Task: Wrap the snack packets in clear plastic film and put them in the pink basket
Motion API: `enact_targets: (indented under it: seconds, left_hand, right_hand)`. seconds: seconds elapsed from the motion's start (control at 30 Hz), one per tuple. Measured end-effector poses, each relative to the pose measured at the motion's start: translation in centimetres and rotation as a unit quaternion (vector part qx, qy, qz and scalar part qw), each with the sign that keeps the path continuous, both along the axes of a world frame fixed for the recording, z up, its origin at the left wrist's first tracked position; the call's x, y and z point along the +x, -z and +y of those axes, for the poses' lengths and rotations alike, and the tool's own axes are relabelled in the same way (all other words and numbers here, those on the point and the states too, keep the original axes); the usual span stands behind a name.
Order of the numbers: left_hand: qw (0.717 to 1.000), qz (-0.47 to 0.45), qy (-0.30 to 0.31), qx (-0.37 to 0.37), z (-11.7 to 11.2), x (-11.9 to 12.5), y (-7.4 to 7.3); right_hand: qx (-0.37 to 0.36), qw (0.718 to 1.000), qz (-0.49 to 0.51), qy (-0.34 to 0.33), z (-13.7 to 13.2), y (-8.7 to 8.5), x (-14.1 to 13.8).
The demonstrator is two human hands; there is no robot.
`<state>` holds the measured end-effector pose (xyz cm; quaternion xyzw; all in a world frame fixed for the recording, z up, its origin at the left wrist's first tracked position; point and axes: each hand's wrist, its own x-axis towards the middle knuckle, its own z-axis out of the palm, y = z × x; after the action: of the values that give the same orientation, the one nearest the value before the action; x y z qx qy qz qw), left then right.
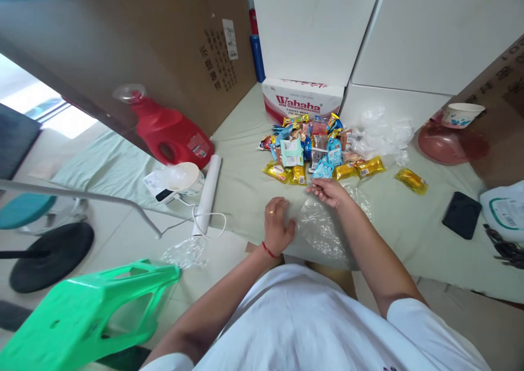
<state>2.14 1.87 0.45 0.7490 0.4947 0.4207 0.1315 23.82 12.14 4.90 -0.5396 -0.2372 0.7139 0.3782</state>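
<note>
My left hand [279, 226] rests palm down on the green cloth, fingers stretched out and thumb apart, with nothing in it. My right hand [331, 192] has its fingers drawn together at the near edge of a pile of small wrapped snacks; what they pinch, if anything, is too small to make out. Just beyond its fingertips lies a light blue snack packet [322, 169]. A clear plastic bag [321, 226] lies flat between my hands and under my right forearm. Yellow packets [346, 171] line the pile's front, and a pale green packet [292, 153] lies on top.
A Wahaba-labelled carton [303, 99] stands behind the pile. Crumpled clear plastic [382, 136], a single yellow packet [411, 180] and a black phone-like object [462, 215] lie rightward. On the left are a red jug [170, 133], a white roll [208, 196] and a green stool [88, 305].
</note>
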Motion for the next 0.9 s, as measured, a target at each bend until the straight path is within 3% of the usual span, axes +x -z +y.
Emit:
enact_targets:
  seconds: [0.07, 0.13, 0.2, 0.27, 0.33, 0.43, 0.5, 0.57, 0.67, 0.77, 0.9]
  left_hand:
    - [0.998, -0.052, 0.031, 0.022, -1.0, 0.2, -1.8]
    - [0.989, -0.092, 0.117, 0.007, -1.2, 1.2, -3.1]
    - [0.979, -0.114, 0.169, -0.029, -0.4, 2.5, -3.4]
    - [0.983, -0.090, 0.148, -0.069, 1.2, 3.7, -2.6]
    - [0.989, -0.008, 0.108, -0.097, 2.9, 4.4, -1.1]
    - [0.979, 0.153, 0.076, -0.113, 4.3, 4.7, 1.1]
    - [0.965, 0.229, 0.063, -0.113, 4.2, 4.5, 1.8]
    - [0.955, 0.269, 0.057, -0.111, 3.8, 4.3, 1.8]
    - [0.950, 0.287, 0.049, -0.114, 3.5, 4.1, 1.1]
    - [0.945, 0.297, 0.017, -0.134, 4.2, 4.4, -0.1]
    - [0.931, 0.316, -0.018, -0.181, 6.1, 5.7, -1.6]
  right_hand:
    - [-0.009, 1.000, 0.014, -0.001, 0.2, 0.4, -1.4]
    - [-0.013, 0.999, 0.029, -0.006, 0.4, 0.5, -2.6]
    - [-0.010, 0.999, 0.049, -0.014, 0.7, 0.2, -3.6]
    - [0.006, 0.997, 0.076, -0.018, 0.8, -0.3, -3.8]
    - [0.054, 0.995, 0.082, -0.007, 0.4, -0.8, -3.0]
    - [0.190, 0.979, -0.049, 0.055, -1.7, -0.6, -0.7]
    - [0.287, 0.925, -0.235, 0.086, -4.4, 0.4, 1.0]
    - [0.364, 0.834, -0.409, 0.074, -7.8, 1.9, 2.4]
    - [0.420, 0.724, -0.546, 0.024, -12.7, 4.8, 3.9]
    - [0.430, 0.682, -0.592, -0.004, -16.1, 6.7, 4.9]
    - [0.446, 0.675, -0.586, -0.040, -17.9, 6.2, 4.7]
